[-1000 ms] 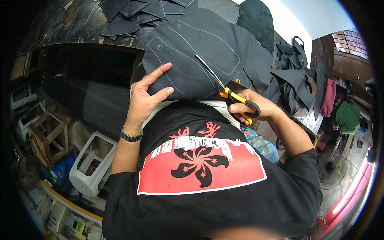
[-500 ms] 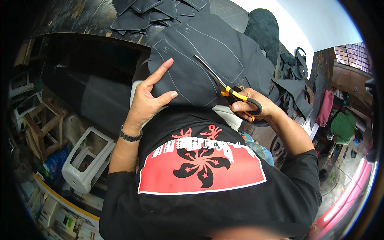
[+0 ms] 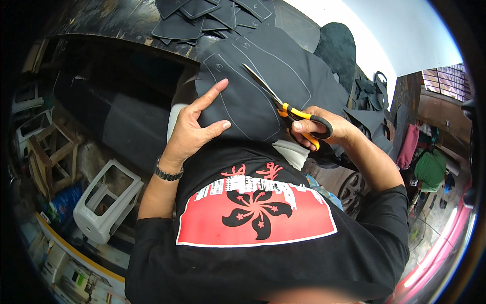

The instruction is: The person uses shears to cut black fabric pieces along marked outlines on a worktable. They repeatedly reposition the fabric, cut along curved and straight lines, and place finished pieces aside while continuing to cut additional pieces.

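A black leather-like sheet (image 3: 243,104) with pale drawn outlines hangs over the table's near edge toward my lap. My left hand (image 3: 195,121) holds its left side, thumb and forefinger spread on top; the other fingers are mostly hidden. In my right hand (image 3: 321,126) is a pair of scissors (image 3: 286,107) with yellow and black handles. The blades look nearly closed and lie across the sheet along a drawn outline, tips pointing up and left.
Several cut black pieces (image 3: 202,23) lie piled at the far left of the worn dark table (image 3: 116,23). Black scraps (image 3: 369,96) and a dark rounded piece (image 3: 336,48) are on the right. A white plastic stool (image 3: 104,202) and a wooden frame (image 3: 53,152) stand at lower left.
The sheet, both hands and the table have shifted slightly right and down in the view. The scissor blades sit slightly farther left relative to the sheet's outlines. Both grips stay the same.
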`<state>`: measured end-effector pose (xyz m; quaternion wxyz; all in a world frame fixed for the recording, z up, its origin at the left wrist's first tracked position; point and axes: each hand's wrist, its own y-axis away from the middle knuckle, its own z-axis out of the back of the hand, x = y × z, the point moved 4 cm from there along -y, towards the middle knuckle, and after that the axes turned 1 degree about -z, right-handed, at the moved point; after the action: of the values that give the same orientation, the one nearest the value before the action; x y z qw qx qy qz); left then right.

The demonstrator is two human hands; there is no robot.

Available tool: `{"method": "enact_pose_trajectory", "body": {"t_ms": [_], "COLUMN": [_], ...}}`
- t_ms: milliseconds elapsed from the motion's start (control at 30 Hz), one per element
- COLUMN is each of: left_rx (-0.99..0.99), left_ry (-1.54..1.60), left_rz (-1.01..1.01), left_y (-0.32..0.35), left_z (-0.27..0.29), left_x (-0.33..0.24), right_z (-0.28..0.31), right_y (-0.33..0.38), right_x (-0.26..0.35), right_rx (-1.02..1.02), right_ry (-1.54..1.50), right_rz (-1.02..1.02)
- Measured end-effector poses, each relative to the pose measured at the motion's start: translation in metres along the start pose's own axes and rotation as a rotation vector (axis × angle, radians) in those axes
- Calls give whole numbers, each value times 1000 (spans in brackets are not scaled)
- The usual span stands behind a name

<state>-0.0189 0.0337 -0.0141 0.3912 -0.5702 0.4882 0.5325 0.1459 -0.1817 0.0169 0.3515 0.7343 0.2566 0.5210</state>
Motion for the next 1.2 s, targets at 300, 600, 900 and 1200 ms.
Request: {"method": "enact_pose_trajectory", "body": {"t_ms": [300,600,900,1200], "left_rx": [-14,-7,-17,-83], "left_ry": [-4,57,38,79], "left_rz": [-26,5,-58,63], "left_y": [4,4,9,8], "left_z": [4,6,8,12], "left_x": [3,-2,-4,7], "right_z": [4,3,1,-3], "right_y": [1,-8,-22,-15], "right_x": [1,21,24,29], "right_rx": [-55,35,76,-31], "right_ry": [49,113,46,167], "right_rz": [-49,-36,1,-64]}}
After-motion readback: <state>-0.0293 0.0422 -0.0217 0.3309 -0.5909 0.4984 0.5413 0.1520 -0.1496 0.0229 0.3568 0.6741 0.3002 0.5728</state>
